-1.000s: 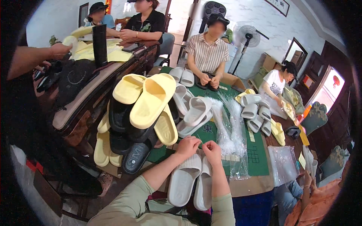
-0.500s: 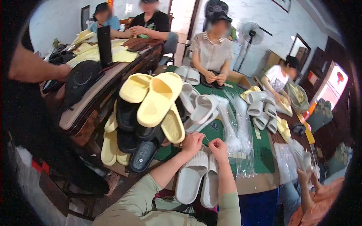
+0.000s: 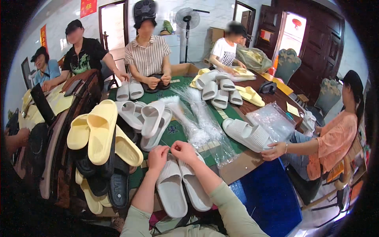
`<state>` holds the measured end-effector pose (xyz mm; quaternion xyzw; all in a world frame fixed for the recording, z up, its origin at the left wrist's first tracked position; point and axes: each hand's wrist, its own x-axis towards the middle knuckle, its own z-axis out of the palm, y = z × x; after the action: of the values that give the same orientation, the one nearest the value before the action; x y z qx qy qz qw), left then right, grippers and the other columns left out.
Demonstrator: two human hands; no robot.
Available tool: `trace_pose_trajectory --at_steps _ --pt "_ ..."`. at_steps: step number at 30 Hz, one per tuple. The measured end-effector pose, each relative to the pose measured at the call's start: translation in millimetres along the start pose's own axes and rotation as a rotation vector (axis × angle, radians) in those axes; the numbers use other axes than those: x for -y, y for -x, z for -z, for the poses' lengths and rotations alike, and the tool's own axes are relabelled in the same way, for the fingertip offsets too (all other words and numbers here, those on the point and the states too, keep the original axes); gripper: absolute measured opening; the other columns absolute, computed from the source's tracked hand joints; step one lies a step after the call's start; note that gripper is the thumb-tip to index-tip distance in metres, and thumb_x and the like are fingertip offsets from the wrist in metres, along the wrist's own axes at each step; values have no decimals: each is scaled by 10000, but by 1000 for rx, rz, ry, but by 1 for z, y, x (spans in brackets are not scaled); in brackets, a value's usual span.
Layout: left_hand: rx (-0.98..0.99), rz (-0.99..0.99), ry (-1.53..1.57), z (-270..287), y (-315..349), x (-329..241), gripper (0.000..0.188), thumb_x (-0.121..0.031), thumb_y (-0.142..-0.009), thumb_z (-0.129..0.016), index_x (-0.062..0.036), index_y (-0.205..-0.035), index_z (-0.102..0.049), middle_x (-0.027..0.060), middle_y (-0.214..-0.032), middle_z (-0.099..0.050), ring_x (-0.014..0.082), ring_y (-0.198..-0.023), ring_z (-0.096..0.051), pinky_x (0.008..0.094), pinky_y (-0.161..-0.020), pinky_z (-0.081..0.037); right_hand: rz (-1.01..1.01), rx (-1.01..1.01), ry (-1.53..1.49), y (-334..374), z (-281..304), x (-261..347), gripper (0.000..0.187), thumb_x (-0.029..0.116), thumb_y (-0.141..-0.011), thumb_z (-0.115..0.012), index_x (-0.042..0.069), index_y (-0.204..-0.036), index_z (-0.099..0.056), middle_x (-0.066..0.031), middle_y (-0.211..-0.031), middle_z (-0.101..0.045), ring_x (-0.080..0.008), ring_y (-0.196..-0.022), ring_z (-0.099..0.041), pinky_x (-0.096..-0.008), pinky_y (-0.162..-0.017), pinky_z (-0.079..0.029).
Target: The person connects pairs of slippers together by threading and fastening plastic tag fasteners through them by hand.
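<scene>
From the head camera, red paper signs (image 3: 88,7) hang on the white wall at upper left, and clear crinkled plastic bags (image 3: 272,120) lie near the table's right edge. A bundle of thin clear ties (image 3: 197,114) fans across the green mat (image 3: 175,132). The left hand (image 3: 158,157) and right hand (image 3: 183,152) meet fingertip to fingertip, pinched shut on something too small to make out, just above a pair of ribbed white slippers (image 3: 181,187) at the near table edge. Smooth yellow slippers (image 3: 100,134) stack over black ones at left. Little bare mat remains.
</scene>
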<state>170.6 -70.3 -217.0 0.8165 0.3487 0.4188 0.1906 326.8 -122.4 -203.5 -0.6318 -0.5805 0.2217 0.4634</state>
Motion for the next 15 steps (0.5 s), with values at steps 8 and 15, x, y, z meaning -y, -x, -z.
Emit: trace_pose_trajectory --at_steps 8,15 --pt "-137 173 150 -4 0 13 128 -116 -860 -609 -35 -918 -688 105 -795 -665 238 -731 -642 343 -670 -492 -2 -47 11 -1 2 0 189 259 -776 -647 75 -821 -651 -85 -710 -658 -238 -663 -652 -360 -628 -509" --pt "0 -14 65 -5 -1 -3 145 -117 -843 -637 -15 -929 -693 139 -822 -658 287 -733 -632 351 -659 -489 -13 -54 34 1 5 -7 169 218 -778 -675 54 -800 -645 -52 -670 -645 -144 -599 -620 -299 -568 -485"
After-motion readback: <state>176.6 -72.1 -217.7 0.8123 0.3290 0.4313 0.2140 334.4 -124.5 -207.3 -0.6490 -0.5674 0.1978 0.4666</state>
